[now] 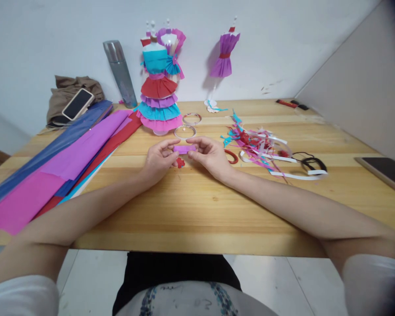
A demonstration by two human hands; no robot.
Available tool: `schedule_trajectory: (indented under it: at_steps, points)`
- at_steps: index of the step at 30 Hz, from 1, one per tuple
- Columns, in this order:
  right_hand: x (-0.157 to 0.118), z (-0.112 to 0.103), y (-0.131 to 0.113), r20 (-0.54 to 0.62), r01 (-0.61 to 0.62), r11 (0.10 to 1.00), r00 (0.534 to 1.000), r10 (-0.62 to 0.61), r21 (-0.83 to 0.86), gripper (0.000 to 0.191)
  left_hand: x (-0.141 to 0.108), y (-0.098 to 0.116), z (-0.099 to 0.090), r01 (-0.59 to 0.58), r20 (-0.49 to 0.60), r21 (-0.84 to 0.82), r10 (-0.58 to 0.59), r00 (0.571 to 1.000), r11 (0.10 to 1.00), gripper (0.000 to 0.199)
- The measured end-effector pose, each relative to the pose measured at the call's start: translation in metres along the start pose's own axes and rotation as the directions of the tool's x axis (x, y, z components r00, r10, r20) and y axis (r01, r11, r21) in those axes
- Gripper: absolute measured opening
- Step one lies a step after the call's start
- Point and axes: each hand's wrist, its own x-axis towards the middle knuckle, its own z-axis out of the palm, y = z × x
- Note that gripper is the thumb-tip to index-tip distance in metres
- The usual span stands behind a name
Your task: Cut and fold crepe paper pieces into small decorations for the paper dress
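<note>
A short folded strip of purple crepe paper (184, 149) is stretched level between my two hands, just above the table. My left hand (159, 159) pinches its left end between thumb and fingers. At the other end, my right hand (210, 158) grips it the same way. Beneath the strip a small red paper piece (180, 163) lies on the wood. Two thin ring bangles (185, 132) rest just beyond my fingers. A red ring (231, 156) lies close to my right hand, partly hidden by it.
Folded crepe paper sheets (82, 149) cover the left side, near a phone (78, 104) and a tilted flask (120, 72). Dress forms in paper dresses (158, 87) stand at the back, with another purple one (225, 55). Paper scraps (250, 142) and black tape (312, 166) lie right.
</note>
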Motion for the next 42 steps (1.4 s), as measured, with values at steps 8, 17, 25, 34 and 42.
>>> schedule_trajectory:
  at_steps: [8,17,25,34,42]
  points:
    - [-0.0003,-0.0004,-0.0022,-0.024,0.025,1.0,0.999,-0.025,-0.008,0.022,-0.0007,0.001,0.0009,-0.031,0.005,0.013,0.031,1.0,0.999,0.025]
    - [-0.0002,-0.0029,-0.0021,0.011,0.091,0.992,0.996,-0.091,-0.083,0.013,-0.0002,-0.0031,0.0002,-0.114,0.01,0.096,0.113,0.994,0.989,0.014]
    - [0.0012,-0.0024,-0.001,0.006,0.028,1.0,1.0,-0.028,-0.003,0.039,0.0017,-0.0052,-0.0019,-0.099,-0.01,0.099,0.1,0.995,0.99,0.024]
    - [-0.0012,-0.004,-0.0051,0.037,0.131,0.977,0.991,-0.127,-0.168,0.017,0.0001,-0.0054,-0.002,-0.004,-0.026,0.091,0.007,1.0,0.996,0.03]
    - [0.0011,-0.0069,0.0027,0.074,0.223,0.956,0.974,-0.213,-0.188,0.015,0.0006,-0.0076,-0.0017,-0.106,-0.034,0.101,0.11,0.993,0.989,0.024]
